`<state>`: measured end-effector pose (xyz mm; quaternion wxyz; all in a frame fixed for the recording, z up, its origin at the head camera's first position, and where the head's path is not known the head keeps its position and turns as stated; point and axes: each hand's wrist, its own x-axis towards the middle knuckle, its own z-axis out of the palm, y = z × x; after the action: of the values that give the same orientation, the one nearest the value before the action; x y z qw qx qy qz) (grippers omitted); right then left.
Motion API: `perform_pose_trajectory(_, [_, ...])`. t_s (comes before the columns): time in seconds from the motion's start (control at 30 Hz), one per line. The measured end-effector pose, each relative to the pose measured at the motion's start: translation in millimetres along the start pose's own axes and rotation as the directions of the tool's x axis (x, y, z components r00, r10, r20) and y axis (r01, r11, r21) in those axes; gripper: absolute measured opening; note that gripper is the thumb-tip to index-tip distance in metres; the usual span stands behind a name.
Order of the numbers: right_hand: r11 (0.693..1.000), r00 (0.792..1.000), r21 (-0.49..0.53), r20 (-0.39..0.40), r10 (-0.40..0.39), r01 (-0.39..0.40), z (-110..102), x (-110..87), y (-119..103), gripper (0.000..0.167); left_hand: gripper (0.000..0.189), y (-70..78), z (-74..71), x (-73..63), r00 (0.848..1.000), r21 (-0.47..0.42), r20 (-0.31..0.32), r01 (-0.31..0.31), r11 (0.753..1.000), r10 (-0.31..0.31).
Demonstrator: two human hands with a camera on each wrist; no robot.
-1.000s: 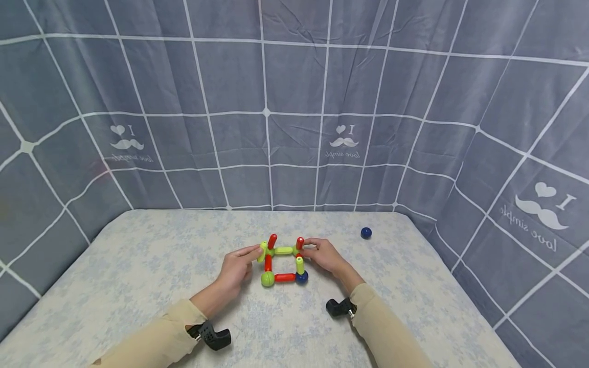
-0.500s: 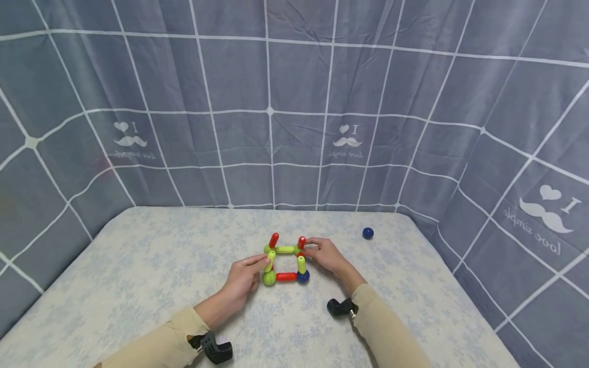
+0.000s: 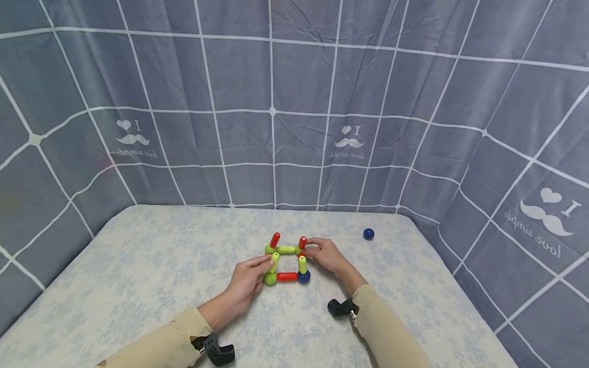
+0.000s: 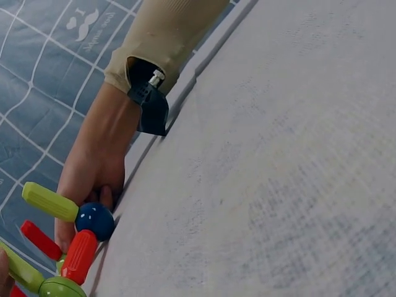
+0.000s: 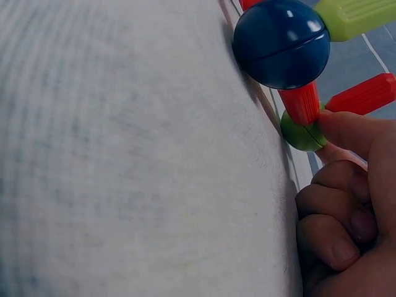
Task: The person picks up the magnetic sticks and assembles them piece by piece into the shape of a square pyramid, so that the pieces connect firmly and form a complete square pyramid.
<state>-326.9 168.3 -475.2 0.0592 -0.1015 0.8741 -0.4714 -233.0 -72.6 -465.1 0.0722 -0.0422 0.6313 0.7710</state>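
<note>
A square frame of magnetic rods and balls lies on the table. My left hand [image 3: 246, 282] pinches a lime-green magnetic rod [image 3: 275, 258] standing on the near left green ball [image 3: 270, 278]. A red rod [image 3: 287, 276] joins that ball to a blue ball [image 3: 303, 277], which carries another upright lime-green rod [image 3: 302, 263]. At the far right corner my right hand [image 3: 326, 255] holds a green ball [image 5: 303, 131] between thumb and finger, its other fingers curled. An upright red rod [image 3: 302, 242] rises there, and a second upright red rod [image 3: 275, 239] at the far left corner.
A loose blue ball [image 3: 368, 234] lies at the back right of the patterned tablecloth [image 3: 175, 245]. Grey-blue curtains [image 3: 239, 133] with white lines stand behind and beside the table. Each wrist wears a black camera mount [image 3: 220, 351].
My left hand has brought the lime-green rod from beside the far left corner toward me, onto the near left green ball. The right hand stays at the far right corner.
</note>
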Motion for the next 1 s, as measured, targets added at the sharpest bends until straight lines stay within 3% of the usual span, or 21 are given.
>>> perform_pose_trajectory(0.37, [1.000, 1.000, 0.013, -0.002, 0.019, -0.019, -1, -2.6, -2, 0.035, 0.035, -0.7, -3.4, -1.8, 1.000, 0.049, -0.013, -0.020, 0.999, 0.020])
perform_pose_trajectory(0.57, [0.999, 0.999, -0.044, -0.028, 0.017, -0.019, -13, -20.4, -3, 0.023, 0.036, -2.6, -2.2, -2.0, 0.997, 0.139, -0.040, -0.053, 0.989, 0.059])
perform_pose_trajectory(0.7, [0.998, 0.996, -0.041, 0.080, -0.035, 0.038, -24, -42.1, -15, 0.023, 0.036, -0.7, 0.5, -1.5, 0.994, 0.244, -0.050, -0.086, 0.966, 0.101])
perform_pose_trajectory(0.87, [0.990, 0.962, -0.029, 0.243, -0.124, 0.135, -26, -57.3, -27, 0.032, 0.032, 2.5, 2.7, 1.5, 0.989, 0.331, -0.065, -0.105, 0.938, 0.134])
perform_pose_trajectory(1.0, [0.974, 0.941, -0.068, 0.279, -0.190, 0.216, -19, -58.4, -32, 0.028, 0.030, 2.7, 3.7, 4.1, 0.987, 0.354, -0.078, -0.102, 0.930, 0.138])
